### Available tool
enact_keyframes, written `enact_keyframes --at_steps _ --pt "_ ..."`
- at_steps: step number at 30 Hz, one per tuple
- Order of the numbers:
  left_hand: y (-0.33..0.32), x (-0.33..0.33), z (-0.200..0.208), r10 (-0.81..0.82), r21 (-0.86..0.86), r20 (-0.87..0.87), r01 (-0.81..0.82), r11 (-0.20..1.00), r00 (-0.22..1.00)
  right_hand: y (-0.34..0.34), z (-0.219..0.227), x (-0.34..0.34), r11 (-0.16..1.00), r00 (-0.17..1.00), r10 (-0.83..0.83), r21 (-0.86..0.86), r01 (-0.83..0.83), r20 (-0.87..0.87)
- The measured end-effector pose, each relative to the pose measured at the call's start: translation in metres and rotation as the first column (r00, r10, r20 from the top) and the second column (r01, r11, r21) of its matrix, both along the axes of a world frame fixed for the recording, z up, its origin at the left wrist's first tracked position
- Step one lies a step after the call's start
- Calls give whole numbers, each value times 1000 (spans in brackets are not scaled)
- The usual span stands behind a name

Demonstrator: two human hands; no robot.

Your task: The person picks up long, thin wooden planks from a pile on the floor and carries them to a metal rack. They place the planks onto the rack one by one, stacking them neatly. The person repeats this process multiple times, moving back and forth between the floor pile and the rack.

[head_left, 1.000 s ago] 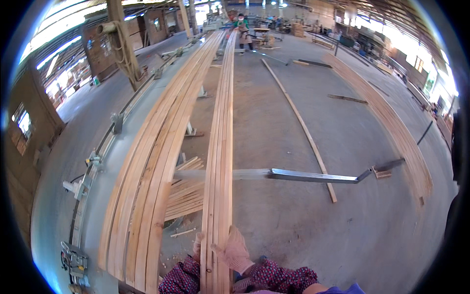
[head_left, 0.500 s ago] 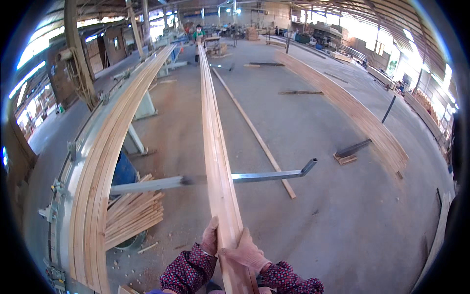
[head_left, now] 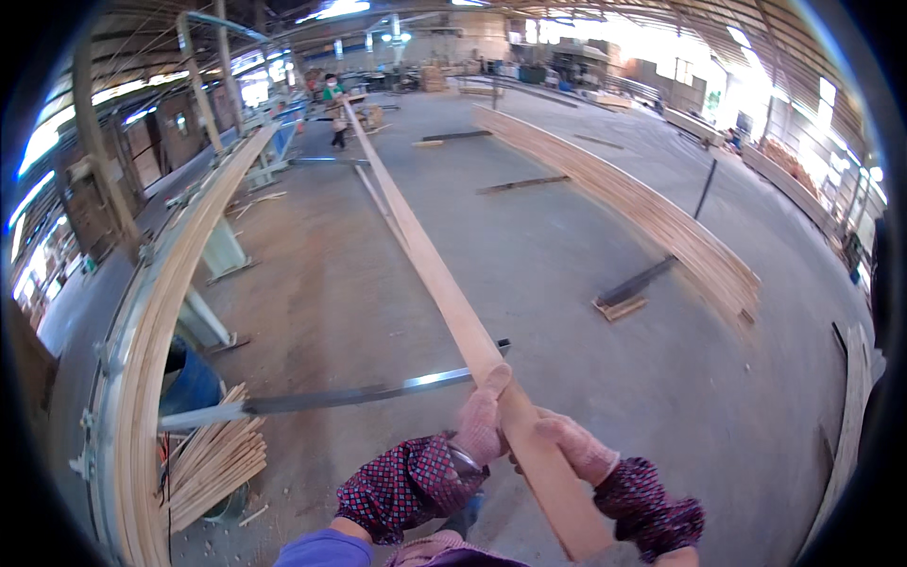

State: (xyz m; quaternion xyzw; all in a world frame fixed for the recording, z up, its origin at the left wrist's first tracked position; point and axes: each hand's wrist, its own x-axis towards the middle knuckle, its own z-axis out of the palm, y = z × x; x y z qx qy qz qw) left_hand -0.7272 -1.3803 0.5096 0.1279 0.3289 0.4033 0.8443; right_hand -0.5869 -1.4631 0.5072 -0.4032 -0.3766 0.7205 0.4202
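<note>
A very long wooden board runs from close in front of me to the far end, where a person in a green top stands at its tip. My left hand, in a pale pinkish glove, grips its left edge with the thumb lying over the top face. My right hand, gloved alike, is closed on the right edge, a bit nearer to me. Under the board, a metal support arm reaches out from the left; its end lies beside the board, and I cannot tell whether they touch.
At left, long wooden strips lie along a metal machine bed. Below stand a blue barrel and a bundle of thin sticks. To the right, a row of long boards rests on dark floor bearers.
The board has swung right, off the middle of the support arm, and now shows one broad flat face. Both my hands moved right with it. The view has shifted too.
</note>
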Motion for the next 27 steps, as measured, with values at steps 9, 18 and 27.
enact_keyframes --at_steps 9,18,27 --pt "4 54 -20 -196 18 -14 196 980 981 -1 -14 67 996 974 -26 89 6 226" --pt "10 112 -77 -313 158 -290 367 917 904 -3 -68 133 994 996 -85 -62 85 8" --pt "84 176 -114 -444 -259 -36 421 870 895 31 -98 201 955 988 -155 -260 143 -26"
